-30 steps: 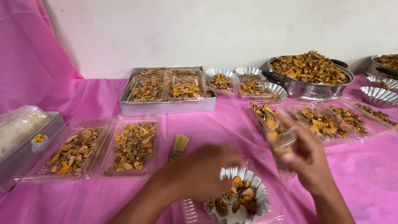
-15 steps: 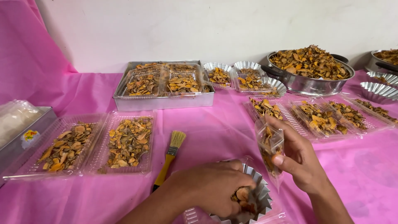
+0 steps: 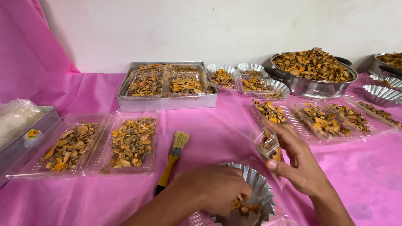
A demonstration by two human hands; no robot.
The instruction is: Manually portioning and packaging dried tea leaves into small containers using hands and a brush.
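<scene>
Left hand [image 3: 217, 190] curled shut over a pinch of dried orange-brown chips [image 3: 245, 205], reached down into a fluted silver metal mould [image 3: 261, 188] at the near edge of the bench. Right hand [image 3: 299, 161] just beside it, fingers clamped round a small clear plastic box [image 3: 268, 144] tipped on end, with more chips inside. Hands close together but not touching.

Spread under everything, a bright pink cloth [image 3: 217, 129] over the bench. Left of the mould, lying flat, a yellow-handled paintbrush with pale bristles [image 3: 172, 161]. Further left, two open clear plastic trays of chips [image 3: 100, 146] side by side. Past those, at the left edge, a grey metal tin with a clear bag on top [image 3: 19, 129].

Toward the back, against the white wall, a rectangular steel tray holding filled clear boxes [image 3: 167, 86], then three small fluted moulds with chips [image 3: 247, 79], then a large round steel pan heaped with chips [image 3: 314, 71]. To the right of the held box, a row of open clear trays, partly filled [image 3: 322, 119]. At the far right edge, empty stacked fluted moulds [image 3: 383, 94] and part of a second steel pan [image 3: 387, 60].
</scene>
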